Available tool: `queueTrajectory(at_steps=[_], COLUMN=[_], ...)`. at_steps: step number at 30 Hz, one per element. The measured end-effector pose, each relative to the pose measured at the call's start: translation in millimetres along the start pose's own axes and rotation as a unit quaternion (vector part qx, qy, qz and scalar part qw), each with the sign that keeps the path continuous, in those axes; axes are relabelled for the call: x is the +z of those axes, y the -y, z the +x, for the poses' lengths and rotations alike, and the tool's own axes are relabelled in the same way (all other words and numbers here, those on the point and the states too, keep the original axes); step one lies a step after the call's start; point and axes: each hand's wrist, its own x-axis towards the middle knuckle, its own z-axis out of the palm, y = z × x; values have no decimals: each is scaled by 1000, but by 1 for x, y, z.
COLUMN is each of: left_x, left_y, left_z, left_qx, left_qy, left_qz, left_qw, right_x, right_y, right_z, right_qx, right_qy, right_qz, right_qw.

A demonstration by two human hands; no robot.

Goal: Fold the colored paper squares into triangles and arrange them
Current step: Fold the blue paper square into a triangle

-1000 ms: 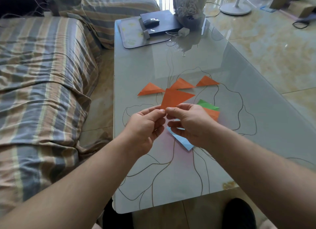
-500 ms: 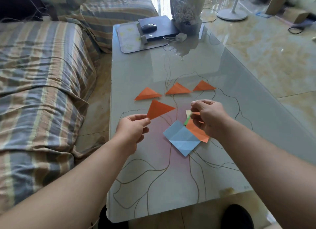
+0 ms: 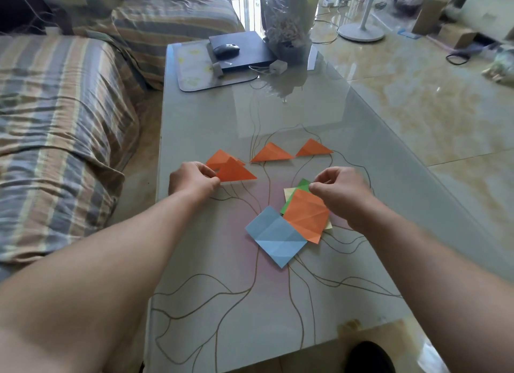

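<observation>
Head view shows the left hand (image 3: 194, 181) pinching an orange triangle (image 3: 233, 171) by its left corner, centre-left over the table (image 3: 211, 116). Thin, light and limp, such paper is best held by a corner or edge. Right hand (image 3: 338, 190) pinches the green square (image 3: 301, 187) in the stack at centre-right, both forearms stretched forward.

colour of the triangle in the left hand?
Orange. The left hand pinches the folded triangle at its left corner; it shows only in the head view.
</observation>
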Motion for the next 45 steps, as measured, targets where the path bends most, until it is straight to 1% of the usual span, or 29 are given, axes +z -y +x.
queueTrajectory(at_steps=[2, 6, 8, 10, 12, 14, 17, 20, 23, 26, 28, 29, 30, 32, 33, 34, 36, 39, 42, 45], left_x=[2, 1, -1, -3, -1, 4, 15, 24, 22, 18, 10, 4, -4, -20, -27, -32, -39, -50, -57, -60], left_y=[2, 8, 14, 21, 24, 23, 16, 7, 1, 3, 6, 6, 6, 5, 4, 4, 1, -6, -8, 0], left_z=[3, 1, -7, -22, -39, -59, -85, -100, -109, -116, -117, -118, -120, -127, -130, -133, -138, -148, -159, -168], left_qx=[6, 33, 46, 59, 88, 126, 174, 167, 141, 118, 90, 63, 20, -85, -118, -135, -150, -154, -155, -136], left_qy=[-2, -10, -7, 10, 58, 116, 157, 164, 169, 183, 229, 270, 319, 413, 435, 443, 445, 445, 430, 401], left_qz=[5, -6, -14, -1, 39, 78, 137, 203, 216, 164, 70, 2, -73, -215, -257, -275, -287, -295, -291, -278], left_qw=[1000, 999, 999, 998, 994, 982, 963, 951, 951, 962, 967, 961, 945, 881, 855, 843, 835, 831, 841, 862], right_x=[-1, -2, -1, 2, 7, 16, 29, 39, 47, 52, 51, 48, 43, 28, 20, 11, -4, -17, -19, -10], right_y=[-6, -17, -15, -8, -1, 6, 12, 15, 16, 17, 16, 17, 18, 24, 27, 31, 40, 50, 50, 43], right_z=[-1, -1, -3, -8, -14, -23, -34, -42, -51, -60, -64, -67, -71, -79, -82, -86, -95, -107, -117, -127], right_qx=[6, 20, 5, -24, -43, -48, -54, -54, -52, -27, 1, 13, 22, 42, 60, 80, 102, 104, 111, 76], right_qy=[13, 85, 89, 72, 74, 104, 124, 118, 120, 121, 135, 149, 167, 207, 227, 245, 260, 254, 234, 198], right_qz=[-53, -171, -227, -281, -286, -257, -260, -272, -284, -249, -196, -162, -124, -43, 7, 63, 144, 167, 211, 209], right_qw=[998, 981, 970, 957, 954, 960, 956, 954, 950, 961, 971, 975, 978, 977, 972, 964, 949, 947, 942, 955])
